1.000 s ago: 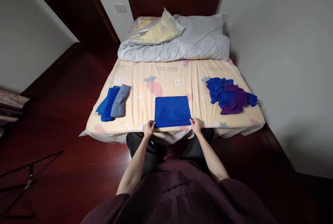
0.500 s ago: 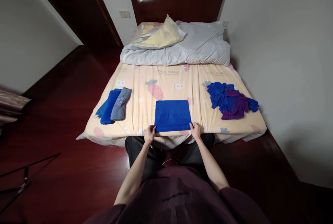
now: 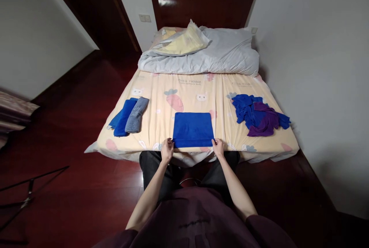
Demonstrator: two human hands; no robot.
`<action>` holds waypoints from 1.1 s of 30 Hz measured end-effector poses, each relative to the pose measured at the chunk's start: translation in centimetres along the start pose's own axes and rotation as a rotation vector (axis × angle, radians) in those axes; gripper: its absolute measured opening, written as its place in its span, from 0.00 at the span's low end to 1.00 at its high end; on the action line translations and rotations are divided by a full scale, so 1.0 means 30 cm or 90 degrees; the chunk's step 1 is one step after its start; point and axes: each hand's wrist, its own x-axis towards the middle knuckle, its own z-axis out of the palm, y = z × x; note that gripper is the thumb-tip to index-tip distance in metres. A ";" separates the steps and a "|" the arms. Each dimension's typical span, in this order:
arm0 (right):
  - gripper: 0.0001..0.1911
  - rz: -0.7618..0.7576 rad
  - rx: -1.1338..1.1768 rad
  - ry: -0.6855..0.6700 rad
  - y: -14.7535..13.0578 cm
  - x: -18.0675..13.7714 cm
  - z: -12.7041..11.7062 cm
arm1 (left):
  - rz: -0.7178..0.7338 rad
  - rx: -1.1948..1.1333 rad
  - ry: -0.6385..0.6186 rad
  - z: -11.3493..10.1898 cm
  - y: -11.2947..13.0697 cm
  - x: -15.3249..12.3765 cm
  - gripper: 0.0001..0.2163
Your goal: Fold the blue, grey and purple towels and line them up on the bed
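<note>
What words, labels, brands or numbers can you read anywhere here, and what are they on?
"Cute rabbit": on the patterned sheet, near the middle; slightly blurred, so a likely reading.
A similar print further right on the sheet: too blurred to read fully.
Smaller line under the middle print: too small to read.
Pale marks on the gray towel: too blurred to read.
Dark mark on the shirt: cannot tell if it is lettering.
Flat blue cloth: no text visible.

We count two hands, one flat blue towel, three folded towels and one heap of cloths, too tangled for us to number. We see one bed and one headboard.
</note>
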 end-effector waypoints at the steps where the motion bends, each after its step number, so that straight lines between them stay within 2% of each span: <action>1: 0.18 -0.001 0.004 0.002 -0.003 -0.003 -0.003 | 0.037 0.027 0.017 -0.007 0.004 -0.005 0.12; 4: 0.19 -0.065 -0.006 0.054 -0.019 -0.024 -0.017 | 0.170 0.090 -0.011 -0.019 0.024 -0.020 0.15; 7: 0.20 -0.197 -0.057 0.081 -0.044 -0.065 -0.033 | 0.292 0.108 -0.135 -0.008 0.056 -0.031 0.18; 10: 0.20 -0.333 -0.110 -0.056 -0.067 -0.107 -0.041 | 0.349 0.142 -0.231 0.024 0.083 -0.036 0.23; 13: 0.23 -0.420 -0.166 -0.180 -0.073 -0.118 -0.037 | 0.348 0.206 -0.274 0.060 0.083 -0.039 0.31; 17: 0.28 -0.436 -0.221 -0.208 -0.053 -0.075 -0.015 | 0.333 0.259 -0.278 0.101 0.052 -0.027 0.37; 23: 0.34 -0.429 -0.248 -0.252 -0.056 0.022 0.011 | 0.318 0.232 -0.306 0.117 0.050 0.043 0.32; 26: 0.34 -0.406 -0.228 -0.266 -0.067 0.037 -0.013 | 0.311 0.189 -0.341 0.076 0.052 0.063 0.29; 29: 0.31 -0.401 -0.183 -0.310 -0.062 0.026 -0.063 | 0.309 0.164 -0.364 0.001 0.033 0.062 0.29; 31: 0.27 -0.380 -0.135 -0.334 -0.052 0.016 -0.093 | 0.271 0.127 -0.367 -0.052 0.015 0.062 0.30; 33: 0.21 -0.307 -0.063 -0.317 -0.042 0.013 -0.104 | 0.189 0.074 -0.342 -0.092 0.000 0.070 0.29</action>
